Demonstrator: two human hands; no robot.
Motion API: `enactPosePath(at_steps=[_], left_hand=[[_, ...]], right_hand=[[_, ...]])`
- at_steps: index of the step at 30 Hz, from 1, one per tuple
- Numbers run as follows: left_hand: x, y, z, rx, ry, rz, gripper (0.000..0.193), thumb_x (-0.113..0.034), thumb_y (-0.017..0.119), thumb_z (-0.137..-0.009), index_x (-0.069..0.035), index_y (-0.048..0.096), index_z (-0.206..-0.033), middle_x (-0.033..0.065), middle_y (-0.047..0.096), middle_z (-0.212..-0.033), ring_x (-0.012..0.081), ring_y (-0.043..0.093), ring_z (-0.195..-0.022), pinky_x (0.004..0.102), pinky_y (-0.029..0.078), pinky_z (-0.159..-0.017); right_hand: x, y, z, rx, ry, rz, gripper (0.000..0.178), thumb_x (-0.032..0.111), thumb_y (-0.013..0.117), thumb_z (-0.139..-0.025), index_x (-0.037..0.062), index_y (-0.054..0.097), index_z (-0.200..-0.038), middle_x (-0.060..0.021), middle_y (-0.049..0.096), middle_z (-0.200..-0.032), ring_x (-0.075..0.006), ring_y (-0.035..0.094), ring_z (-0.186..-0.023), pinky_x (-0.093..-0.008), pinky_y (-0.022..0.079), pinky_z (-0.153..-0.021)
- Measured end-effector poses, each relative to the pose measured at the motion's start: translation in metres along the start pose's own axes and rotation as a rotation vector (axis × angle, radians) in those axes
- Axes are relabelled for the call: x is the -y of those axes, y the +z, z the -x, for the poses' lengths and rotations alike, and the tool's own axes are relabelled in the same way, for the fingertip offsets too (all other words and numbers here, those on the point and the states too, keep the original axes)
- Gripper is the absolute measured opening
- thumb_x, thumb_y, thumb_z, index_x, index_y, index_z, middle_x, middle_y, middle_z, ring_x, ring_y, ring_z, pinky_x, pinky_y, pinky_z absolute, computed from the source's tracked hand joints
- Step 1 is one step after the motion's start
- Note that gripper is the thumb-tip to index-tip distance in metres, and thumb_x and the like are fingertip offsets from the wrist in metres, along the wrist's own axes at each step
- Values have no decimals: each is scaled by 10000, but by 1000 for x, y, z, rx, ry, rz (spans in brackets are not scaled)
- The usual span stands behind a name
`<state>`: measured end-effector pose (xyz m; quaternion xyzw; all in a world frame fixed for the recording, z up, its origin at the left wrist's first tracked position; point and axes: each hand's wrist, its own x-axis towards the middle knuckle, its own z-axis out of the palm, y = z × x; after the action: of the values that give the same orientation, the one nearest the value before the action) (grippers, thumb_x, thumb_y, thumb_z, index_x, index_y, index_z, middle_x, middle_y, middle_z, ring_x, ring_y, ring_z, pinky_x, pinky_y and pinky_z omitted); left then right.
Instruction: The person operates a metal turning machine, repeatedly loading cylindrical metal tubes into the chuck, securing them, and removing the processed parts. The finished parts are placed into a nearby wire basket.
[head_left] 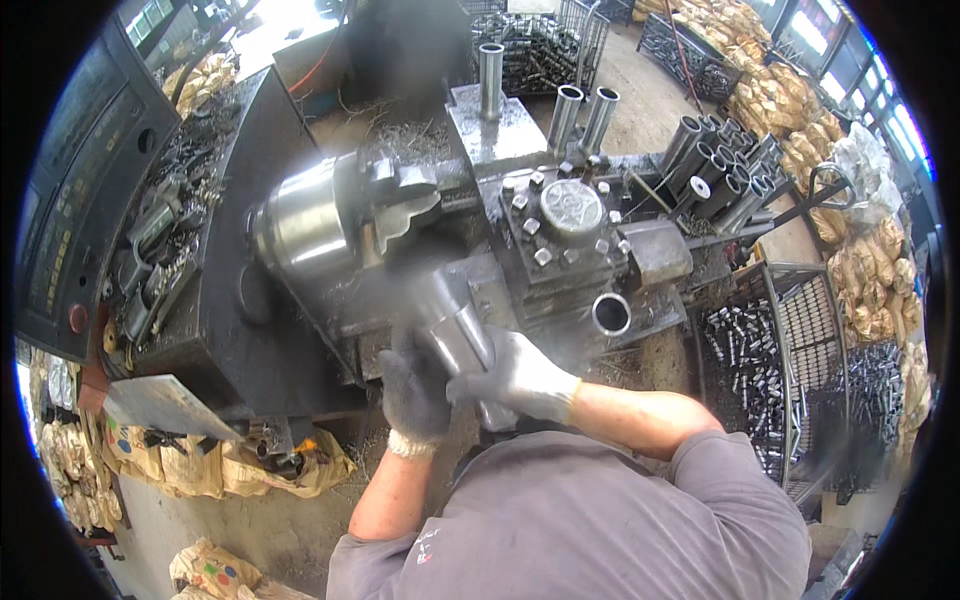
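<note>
In front of my body I hold a shiny metal tube [446, 316], tilted with its upper end toward the machine. My right hand [522, 378], in a pale work glove, is closed round the tube from the right. My left hand [415, 394], in a darker, grimy glove, is closed against its left side; some of those fingers are blurred or hidden. Beyond the hands is a lathe with a large bright round chuck [312, 216]. Right of the chuck sits a bolted tool post [572, 208] with a round top. A short upright tube [611, 314] stands beside the tool post.
Upright tubes [565, 118] stand behind the tool post, and several more tubes [715, 165] are stacked right of it. A mesh crate [785, 370] of small metal parts is at the right. Metal shavings and parts lie in the tray [215, 150] at left. Paper sacks [190, 467] lie below.
</note>
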<state>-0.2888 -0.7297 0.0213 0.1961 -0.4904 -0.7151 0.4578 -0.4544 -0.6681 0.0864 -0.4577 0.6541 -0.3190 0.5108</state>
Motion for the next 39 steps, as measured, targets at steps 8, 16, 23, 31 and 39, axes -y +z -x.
enactPosePath(at_steps=[8,16,23,31,39], left_hand=[[107,-30,-69,-171,-210,-850,447,-301,786,-983,-30,671,-1319,113,707,-1248,199,676,-1128,319,538,-1000],[67,-89,32,-611,-285,-228,316,-173,663,-1060,4,676,-1322,111,748,-1158,162,724,-928,314,595,-808],[94,-159,173,-1085,-336,20,375,-314,746,-1008,-71,667,-1283,77,726,-1070,233,709,-918,414,594,-802],[35,-213,183,-1471,8,92,372,-536,593,-1051,-168,654,-1037,-17,634,-898,186,575,-779,418,501,-790],[-12,-224,183,-1363,-108,500,344,-474,505,-1102,-247,523,-844,-103,450,-675,99,355,-533,254,343,-518]], right_hand=[[145,-137,-78,-139,-876,1019,812,266,900,-800,78,515,-1490,-188,745,-1156,-374,771,-979,-488,635,-827],[96,-183,-244,129,-437,1481,518,284,830,-760,57,702,-1208,-193,786,-1037,-384,771,-1005,-461,613,-851],[78,-148,-293,397,-250,1300,595,371,877,-653,26,781,-1128,-199,808,-1060,-326,785,-982,-431,624,-858],[78,-187,-310,560,20,1182,472,419,896,-806,-12,805,-977,-133,791,-893,-239,758,-740,-351,626,-645],[84,-151,-302,451,-40,722,633,358,892,-790,-3,716,-1279,-117,806,-1022,-207,773,-815,-340,652,-709]])
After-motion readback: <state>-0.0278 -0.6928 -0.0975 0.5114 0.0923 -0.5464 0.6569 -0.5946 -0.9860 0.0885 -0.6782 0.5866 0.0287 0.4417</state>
